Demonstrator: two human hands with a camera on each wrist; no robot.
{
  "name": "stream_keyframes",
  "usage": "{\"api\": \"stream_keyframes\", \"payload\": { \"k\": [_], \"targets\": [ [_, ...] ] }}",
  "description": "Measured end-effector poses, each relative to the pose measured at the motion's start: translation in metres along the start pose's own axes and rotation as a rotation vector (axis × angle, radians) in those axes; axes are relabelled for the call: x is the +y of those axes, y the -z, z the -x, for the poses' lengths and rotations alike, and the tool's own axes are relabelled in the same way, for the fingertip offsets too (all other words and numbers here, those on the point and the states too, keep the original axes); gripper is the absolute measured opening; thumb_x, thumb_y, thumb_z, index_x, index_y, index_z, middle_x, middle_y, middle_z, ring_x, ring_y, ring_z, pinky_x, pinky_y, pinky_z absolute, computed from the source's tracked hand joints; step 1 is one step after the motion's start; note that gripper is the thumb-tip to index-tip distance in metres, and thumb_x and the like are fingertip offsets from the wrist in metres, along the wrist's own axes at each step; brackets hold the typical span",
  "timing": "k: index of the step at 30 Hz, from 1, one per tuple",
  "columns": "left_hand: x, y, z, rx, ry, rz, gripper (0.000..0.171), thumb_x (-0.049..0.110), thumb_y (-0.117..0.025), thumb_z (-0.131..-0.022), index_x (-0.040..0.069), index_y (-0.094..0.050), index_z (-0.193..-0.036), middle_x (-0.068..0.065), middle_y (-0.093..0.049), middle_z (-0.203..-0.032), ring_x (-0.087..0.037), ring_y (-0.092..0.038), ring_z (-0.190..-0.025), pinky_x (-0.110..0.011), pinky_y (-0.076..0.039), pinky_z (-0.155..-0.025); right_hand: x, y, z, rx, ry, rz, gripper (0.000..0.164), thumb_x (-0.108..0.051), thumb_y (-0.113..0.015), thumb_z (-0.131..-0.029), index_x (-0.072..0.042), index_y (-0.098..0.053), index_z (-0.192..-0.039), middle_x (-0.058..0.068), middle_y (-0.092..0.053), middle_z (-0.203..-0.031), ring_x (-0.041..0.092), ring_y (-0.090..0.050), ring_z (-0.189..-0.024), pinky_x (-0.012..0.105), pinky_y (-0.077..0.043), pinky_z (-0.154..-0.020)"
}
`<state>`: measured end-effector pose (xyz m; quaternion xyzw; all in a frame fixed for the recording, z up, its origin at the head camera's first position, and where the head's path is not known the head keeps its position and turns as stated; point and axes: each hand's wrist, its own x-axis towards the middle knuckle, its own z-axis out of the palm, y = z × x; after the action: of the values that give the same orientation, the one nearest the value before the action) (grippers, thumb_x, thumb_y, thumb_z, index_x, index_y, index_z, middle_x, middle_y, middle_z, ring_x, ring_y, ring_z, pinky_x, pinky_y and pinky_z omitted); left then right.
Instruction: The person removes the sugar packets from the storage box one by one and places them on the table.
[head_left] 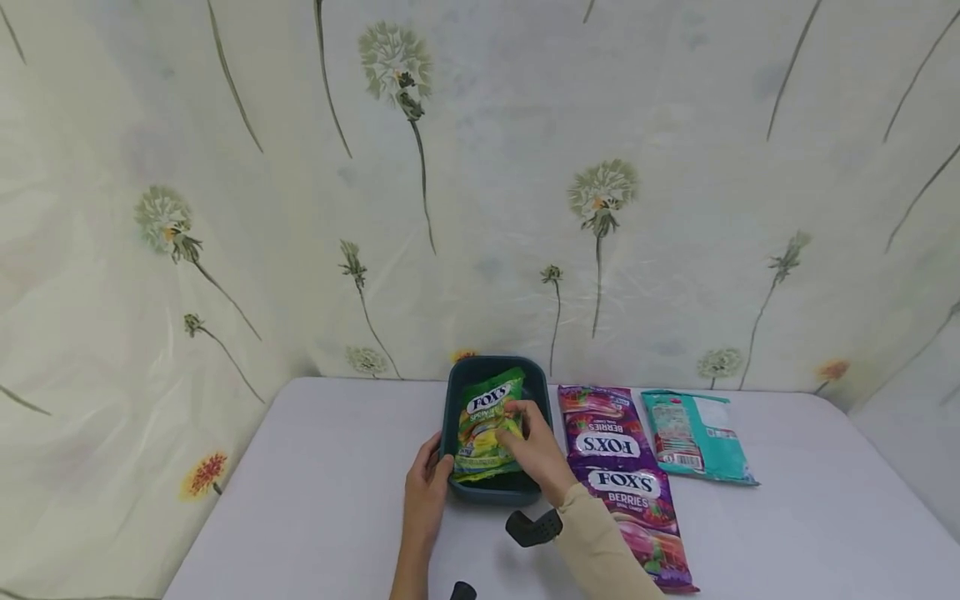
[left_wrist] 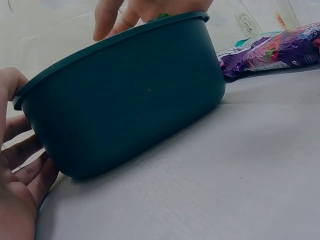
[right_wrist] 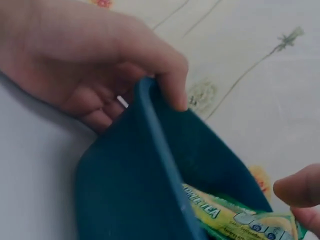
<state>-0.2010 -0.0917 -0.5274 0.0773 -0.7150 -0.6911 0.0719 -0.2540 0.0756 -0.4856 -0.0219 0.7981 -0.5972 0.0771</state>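
Observation:
A dark teal plastic tub (head_left: 498,497) stands on the white table. My left hand (head_left: 426,492) grips its left side, the thumb over the rim and the other fingers against the outer wall, as the left wrist view also shows. Inside the tub lies a green and yellow Fox's candy bag (head_left: 480,429), tilted. Over the bag is my right hand (head_left: 538,450), its thumb and finger spread apart at the bag's right side. In the right wrist view the thumb (right_wrist: 297,187) shows a gap above the bag. The tub wall hides the bag in the left wrist view.
Two purple Fox's Berries candy bags (head_left: 607,425) lie right of the tub, one nearer me and partly behind the right sleeve. Farther right lies a teal candy bag (head_left: 712,437), back side up. A floral sheet (head_left: 487,208) hangs behind the table (head_left: 322,500).

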Motion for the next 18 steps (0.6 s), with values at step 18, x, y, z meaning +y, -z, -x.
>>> {"api": "stream_keyframes", "payload": {
  "k": [18],
  "targets": [
    [0.0053, -0.0001, 0.0042, -0.004, -0.013, -0.01, 0.044, 0.017, -0.05, -0.096, 0.006, -0.045, -0.139, -0.018, -0.051, -0.138, -0.032, -0.049, -0.128, -0.04, -0.042, -0.105, 0.0069, -0.0041, -0.0012, -0.008, 0.054, 0.13, 0.052, -0.018, -0.057, -0.092, -0.03, -0.039, -0.14, 0.008, -0.04, -0.143, 0.027, -0.05, -0.116, 0.045, -0.047, -0.094]
  ]
}}
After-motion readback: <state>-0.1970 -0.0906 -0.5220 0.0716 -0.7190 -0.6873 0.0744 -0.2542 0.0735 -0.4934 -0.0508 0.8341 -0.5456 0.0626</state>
